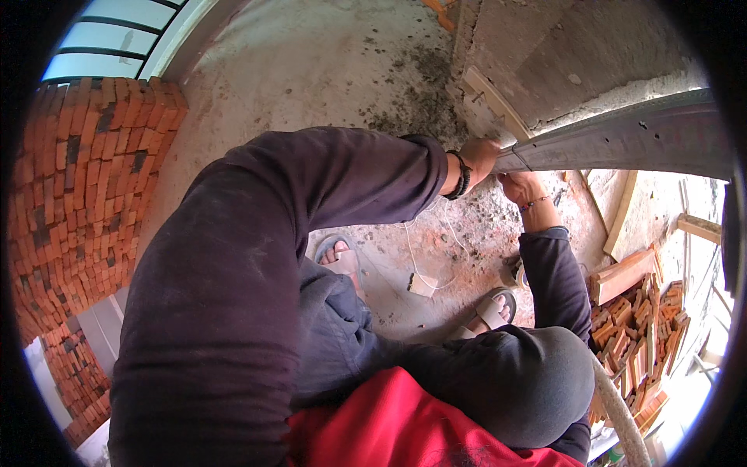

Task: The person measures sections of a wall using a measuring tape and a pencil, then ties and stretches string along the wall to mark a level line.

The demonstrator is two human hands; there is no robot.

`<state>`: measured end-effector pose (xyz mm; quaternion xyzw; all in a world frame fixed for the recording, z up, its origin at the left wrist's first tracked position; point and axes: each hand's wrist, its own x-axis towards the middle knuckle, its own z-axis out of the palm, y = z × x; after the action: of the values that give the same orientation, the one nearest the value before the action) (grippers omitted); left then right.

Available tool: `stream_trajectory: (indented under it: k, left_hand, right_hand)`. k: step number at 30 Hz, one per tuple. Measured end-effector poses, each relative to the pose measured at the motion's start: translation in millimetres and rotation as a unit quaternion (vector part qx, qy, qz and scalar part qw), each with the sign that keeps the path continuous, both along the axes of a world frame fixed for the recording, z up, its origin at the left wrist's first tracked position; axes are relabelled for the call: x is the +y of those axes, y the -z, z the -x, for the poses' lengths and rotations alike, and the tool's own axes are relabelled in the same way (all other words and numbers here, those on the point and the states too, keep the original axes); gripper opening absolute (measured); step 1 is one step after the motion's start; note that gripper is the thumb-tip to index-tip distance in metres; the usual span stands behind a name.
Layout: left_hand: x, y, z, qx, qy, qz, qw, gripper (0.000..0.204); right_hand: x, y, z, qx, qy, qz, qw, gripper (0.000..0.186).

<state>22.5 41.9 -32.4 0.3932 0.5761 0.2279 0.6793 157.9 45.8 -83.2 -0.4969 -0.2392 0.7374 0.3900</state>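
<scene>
Our left hand [481, 156] grasps the end of the grey metal beam [615, 144] above the floor [311, 70]; our right hand [525, 189] meets its lower edge, closed or not we cannot tell. Probably stiff, heavy: grip broad faces.

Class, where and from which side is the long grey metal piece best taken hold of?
Likely at its left end, where the long grey metal piece looks slimmest: left hand from the left, right hand from the near side. Its length stretches away rightward, leaving that end easiest to reach.
</scene>
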Motion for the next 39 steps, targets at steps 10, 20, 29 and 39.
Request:
stream_trajectory:
  k: [10, 20, 29, 39]
  left_hand:
    - [-1.1, 0.3, -8.1, -0.042, -0.069, 0.037, 0.996, 0.033]
    - [-1.3, 0.9, -9.1, -0.026, -0.088, 0.021, 0.996, 0.03]
    - [-6.7, 29.7, 24.6, 0.048, -0.006, -0.083, 0.995, 0.029]
    - [-70.9, -15.6, 14.1, 0.189, -0.003, -0.179, 0.965, 0.018]
  right_hand:
    - [-1.3, -1.7, -10.2, -0.034, -0.013, 0.035, 0.999, 0.016]
    - [-1.6, 1.8, -10.0, -0.033, -0.08, -0.057, 0.995, 0.023]
    - [-4.5, -29.7, -18.0, 0.126, 0.0, -0.038, 0.991, 0.023]
    - [-23.3, -9.8, -21.0, 0.228, 0.102, -0.066, 0.966, 0.029]
